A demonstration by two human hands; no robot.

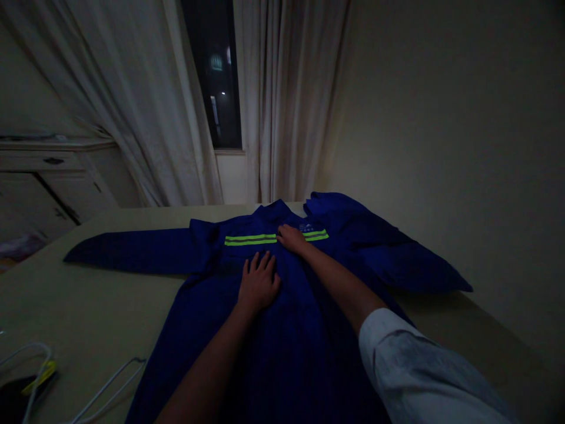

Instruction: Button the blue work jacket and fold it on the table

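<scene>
A dark blue work jacket (286,341) with a yellow-green reflective stripe (250,239) across its chest lies spread on the table, collar at the far side. Its left-side sleeve (141,250) stretches out flat, while the sleeve (397,253) on the right is bent and bunched. My left hand (258,285) rests open on the chest below the stripe, fingers spread. Farther up, my right hand (291,237) is at the front placket where the stripe breaks, its fingers bent together on the cloth. Small pale print (306,227) shows beside it.
The pale table (101,312) reaches to a wall (441,129) on the right. A white wire hanger (112,386) and a dark item with a yellow part (42,377) lie at the near left. Beyond are curtains (291,106), a dark window (216,76) and a cabinet (39,188).
</scene>
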